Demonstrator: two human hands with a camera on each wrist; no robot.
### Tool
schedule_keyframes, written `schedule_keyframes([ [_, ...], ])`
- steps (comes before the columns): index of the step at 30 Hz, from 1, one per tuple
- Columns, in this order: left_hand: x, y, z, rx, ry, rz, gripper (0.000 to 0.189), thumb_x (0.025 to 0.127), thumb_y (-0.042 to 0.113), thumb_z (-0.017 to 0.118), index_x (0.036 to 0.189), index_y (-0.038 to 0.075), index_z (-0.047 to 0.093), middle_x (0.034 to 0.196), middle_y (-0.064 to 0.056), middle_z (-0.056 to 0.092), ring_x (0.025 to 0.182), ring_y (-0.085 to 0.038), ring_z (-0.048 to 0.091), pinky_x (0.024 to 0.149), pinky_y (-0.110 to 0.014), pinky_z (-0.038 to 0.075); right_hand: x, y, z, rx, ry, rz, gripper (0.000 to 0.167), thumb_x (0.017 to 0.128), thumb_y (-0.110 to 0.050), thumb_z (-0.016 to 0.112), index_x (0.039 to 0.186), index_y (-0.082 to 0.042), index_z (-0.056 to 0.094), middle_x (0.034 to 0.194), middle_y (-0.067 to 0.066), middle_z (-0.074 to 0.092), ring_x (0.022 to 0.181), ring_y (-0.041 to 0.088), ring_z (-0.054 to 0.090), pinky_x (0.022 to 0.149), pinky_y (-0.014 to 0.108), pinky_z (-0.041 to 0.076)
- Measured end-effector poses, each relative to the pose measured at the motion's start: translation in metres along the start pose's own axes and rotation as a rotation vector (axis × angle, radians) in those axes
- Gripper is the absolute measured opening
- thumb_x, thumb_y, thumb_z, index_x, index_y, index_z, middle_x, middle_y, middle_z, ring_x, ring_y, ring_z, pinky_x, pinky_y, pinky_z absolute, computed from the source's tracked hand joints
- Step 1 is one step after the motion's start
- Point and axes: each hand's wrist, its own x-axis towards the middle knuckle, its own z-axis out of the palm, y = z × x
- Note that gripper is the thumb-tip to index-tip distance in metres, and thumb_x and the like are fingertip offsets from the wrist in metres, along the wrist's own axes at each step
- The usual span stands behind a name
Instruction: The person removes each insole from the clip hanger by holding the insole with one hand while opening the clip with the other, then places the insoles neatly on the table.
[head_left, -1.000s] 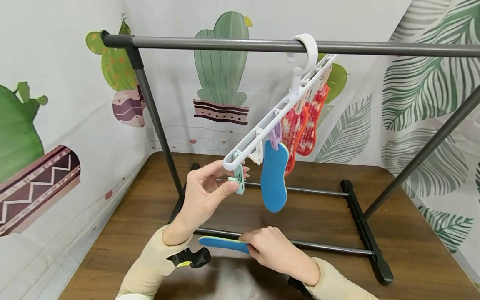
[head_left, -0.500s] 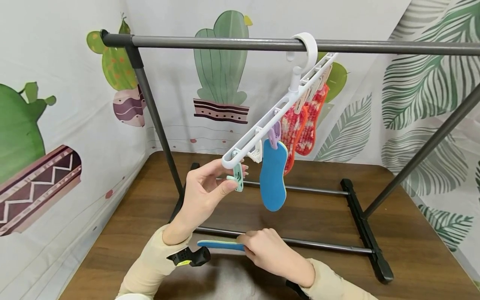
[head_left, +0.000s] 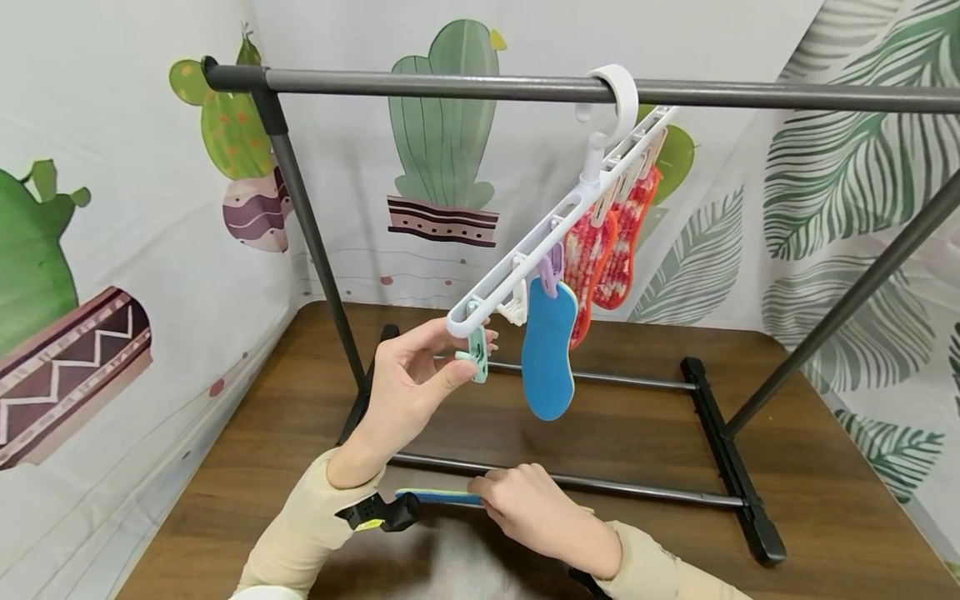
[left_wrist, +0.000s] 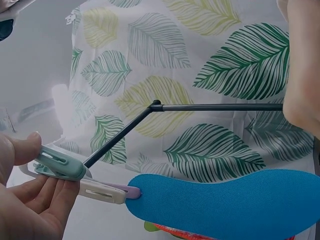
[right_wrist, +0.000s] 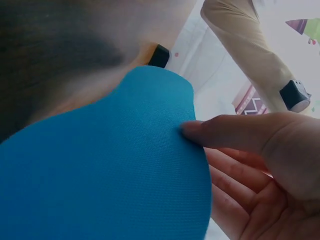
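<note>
Right hand (head_left: 536, 510) has the loose insole (head_left: 448, 498) pinched at its edge, thumb on one face, fingers behind. Insole lies below the mint clip (head_left: 478, 354), well apart; in head view it's edge-on, long axis roughly level, pointing left from the right hand. Left hand (head_left: 405, 379) above, fingers clamped on that clip at the white hanger's (head_left: 591, 177) near end. Can't tell whether the clip's mouth is spread.

The surface (head_left: 637, 429) is brown wood with stripy lines, and its far corners are round. A dark rack (head_left: 480, 86) stands on it. Its right foot (head_left: 733, 462) is long and black. Its left foot (head_left: 358, 415) is partly hidden behind an arm (head_left: 315, 517).
</note>
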Motion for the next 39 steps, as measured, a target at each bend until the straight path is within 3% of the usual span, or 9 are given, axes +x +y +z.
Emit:
schedule_keyframes([
  [3, 0.000, -0.001, 0.000, 0.000, 0.000, -0.004, 0.033, 0.087, 0.021, 0.073, 0.116, 0.007, 0.065, 0.106, 0.004, 0.072, 0.099, -0.015, 0.069, 0.079, -0.025, 0.058, 0.000, -0.001, 0.002, 0.003, 0.019, -0.008, 0.025, 0.073, 0.000, 0.076, 0.074, -0.017, 0.058, 0.060, -0.009, 0.051, 0.046, -0.001, 0.039, 0.040, 0.013, 0.022],
  [7, -0.001, -0.001, 0.000, 0.010, 0.008, -0.017, 0.048, 0.086, 0.024, 0.073, 0.117, -0.010, 0.060, 0.106, 0.004, 0.072, 0.099, -0.017, 0.069, 0.081, -0.026, 0.059, 0.000, -0.001, 0.003, 0.016, 0.026, -0.027, 0.027, 0.075, -0.001, 0.075, 0.071, -0.017, 0.054, 0.059, -0.010, 0.050, 0.047, -0.003, 0.037, 0.040, 0.013, 0.022],
  [10, -0.002, -0.001, 0.000, 0.017, 0.012, -0.023, 0.055, 0.086, 0.025, 0.073, 0.119, -0.017, 0.055, 0.105, 0.003, 0.071, 0.100, -0.016, 0.069, 0.082, -0.028, 0.059, -0.001, -0.002, 0.002, 0.037, -0.001, -0.036, 0.026, 0.077, -0.004, 0.075, 0.071, -0.017, 0.053, 0.060, -0.011, 0.052, 0.050, -0.005, 0.035, 0.042, 0.013, 0.024],
  [18, -0.001, -0.001, 0.000, 0.012, 0.010, -0.016, 0.044, 0.086, 0.023, 0.073, 0.118, -0.005, 0.062, 0.105, 0.003, 0.072, 0.099, -0.014, 0.069, 0.080, -0.026, 0.059, -0.006, -0.004, 0.002, 0.089, -0.149, -0.032, 0.018, 0.086, -0.014, 0.072, 0.077, -0.019, 0.058, 0.064, -0.014, 0.055, 0.053, -0.005, 0.048, 0.045, 0.012, 0.037],
  [23, -0.002, -0.002, 0.001, 0.009, 0.009, -0.022, 0.047, 0.086, 0.023, 0.074, 0.116, -0.011, 0.060, 0.105, 0.004, 0.072, 0.099, -0.015, 0.069, 0.079, -0.025, 0.059, -0.009, -0.006, 0.004, 0.117, -0.197, -0.048, 0.016, 0.088, -0.016, 0.070, 0.078, -0.019, 0.058, 0.062, -0.014, 0.051, 0.052, -0.006, 0.046, 0.045, 0.011, 0.035],
  [28, -0.003, -0.002, 0.001, 0.015, 0.009, -0.032, 0.054, 0.085, 0.022, 0.074, 0.118, -0.017, 0.056, 0.104, 0.004, 0.072, 0.099, -0.013, 0.069, 0.080, -0.026, 0.058, -0.009, -0.007, 0.005, 0.121, -0.195, -0.067, 0.016, 0.088, -0.016, 0.071, 0.079, -0.019, 0.057, 0.062, -0.014, 0.049, 0.052, -0.006, 0.044, 0.046, 0.010, 0.035],
  [34, -0.002, -0.002, 0.002, 0.008, 0.007, -0.025, 0.045, 0.085, 0.022, 0.074, 0.119, -0.005, 0.062, 0.104, 0.003, 0.072, 0.099, -0.013, 0.069, 0.079, -0.025, 0.058, -0.008, -0.009, 0.007, 0.084, -0.163, -0.090, 0.018, 0.085, -0.017, 0.073, 0.077, -0.019, 0.057, 0.060, -0.015, 0.049, 0.052, -0.006, 0.042, 0.045, 0.011, 0.033],
  [39, -0.001, -0.001, 0.002, 0.008, 0.010, -0.015, 0.053, 0.085, 0.024, 0.074, 0.117, -0.014, 0.058, 0.104, 0.003, 0.072, 0.099, -0.015, 0.069, 0.078, -0.024, 0.058, -0.007, -0.012, 0.007, 0.074, -0.175, -0.079, 0.015, 0.087, -0.020, 0.072, 0.079, -0.020, 0.059, 0.061, -0.014, 0.055, 0.052, -0.002, 0.052, 0.044, 0.013, 0.035],
])
